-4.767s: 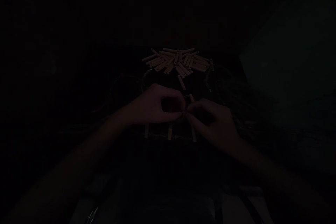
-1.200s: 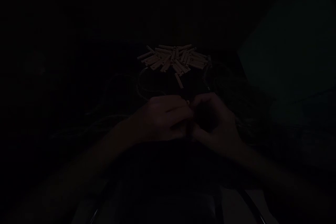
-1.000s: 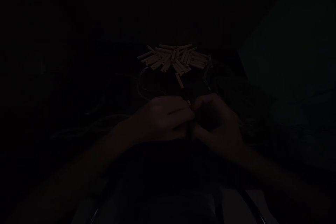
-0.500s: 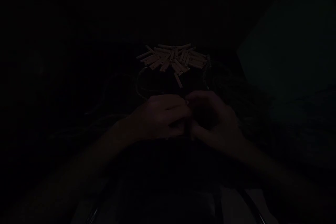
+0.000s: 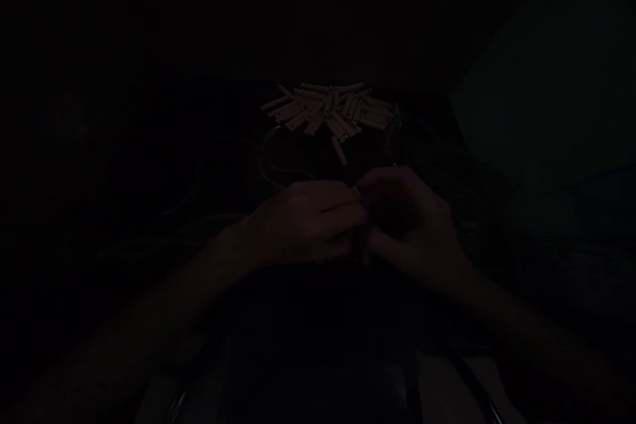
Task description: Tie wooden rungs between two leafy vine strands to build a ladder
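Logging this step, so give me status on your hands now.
Left hand and right hand meet at a wooden peg, grip too dark to tell. Pile of wooden pegs ahead. Twine beyond left hand.

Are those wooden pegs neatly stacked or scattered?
Scattered: the wooden pegs lie crisscrossed in a loose heap, pointing in different directions.

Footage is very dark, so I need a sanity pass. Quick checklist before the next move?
1. Light on the work: not ok, the view is very dark.
2. Left hand and right hand together at the fingertips: ok.
3. Small pale piece firmly held at the fingertips: cannot tell.
4. Pile of pale wooden sticks beyond the hands, out of their way: ok.
5. Loose stick in line with the pile: not ok, it lies off the near edge.
6. Thin cord loop apart from the left hand: ok.
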`<action>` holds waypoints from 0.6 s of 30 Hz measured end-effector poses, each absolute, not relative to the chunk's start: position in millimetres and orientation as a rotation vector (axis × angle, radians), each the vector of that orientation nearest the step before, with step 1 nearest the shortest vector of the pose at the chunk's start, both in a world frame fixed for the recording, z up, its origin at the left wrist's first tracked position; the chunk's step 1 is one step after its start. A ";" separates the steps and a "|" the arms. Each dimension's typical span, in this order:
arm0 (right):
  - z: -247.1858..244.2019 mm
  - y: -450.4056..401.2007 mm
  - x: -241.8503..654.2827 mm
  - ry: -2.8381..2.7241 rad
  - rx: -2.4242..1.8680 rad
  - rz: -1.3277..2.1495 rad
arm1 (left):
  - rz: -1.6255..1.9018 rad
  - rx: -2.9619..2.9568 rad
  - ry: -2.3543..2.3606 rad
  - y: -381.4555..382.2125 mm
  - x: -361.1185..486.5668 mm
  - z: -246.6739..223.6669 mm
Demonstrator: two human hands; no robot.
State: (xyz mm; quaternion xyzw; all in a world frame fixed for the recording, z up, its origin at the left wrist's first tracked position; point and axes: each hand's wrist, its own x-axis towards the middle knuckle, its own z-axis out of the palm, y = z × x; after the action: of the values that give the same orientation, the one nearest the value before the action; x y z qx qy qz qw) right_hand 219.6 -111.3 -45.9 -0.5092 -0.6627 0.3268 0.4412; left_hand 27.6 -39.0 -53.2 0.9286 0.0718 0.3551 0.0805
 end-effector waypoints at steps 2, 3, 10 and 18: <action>-45.9 -112.2 217.3 -1.566 -1.257 0.855 | 1.109 2.769 0.222 -39.5 28.6 -54.1; -46.1 -112.7 216.2 -1.526 -1.254 0.881 | 1.138 2.760 0.227 -39.7 29.0 -54.9; -49.3 -113.4 211.2 -1.298 -1.243 1.005 | 1.271 2.697 0.274 -39.9 30.4 -60.8; -48.6 -109.7 216.7 -1.392 -1.241 1.004 | 1.147 2.710 0.295 -39.8 27.9 -54.6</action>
State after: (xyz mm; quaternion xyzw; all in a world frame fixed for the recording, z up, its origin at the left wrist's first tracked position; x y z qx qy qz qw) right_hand 216.7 -109.7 -48.6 -0.5109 -0.5731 0.4132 0.4897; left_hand 27.9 -39.8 -54.6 0.9124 0.0993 0.3862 0.0920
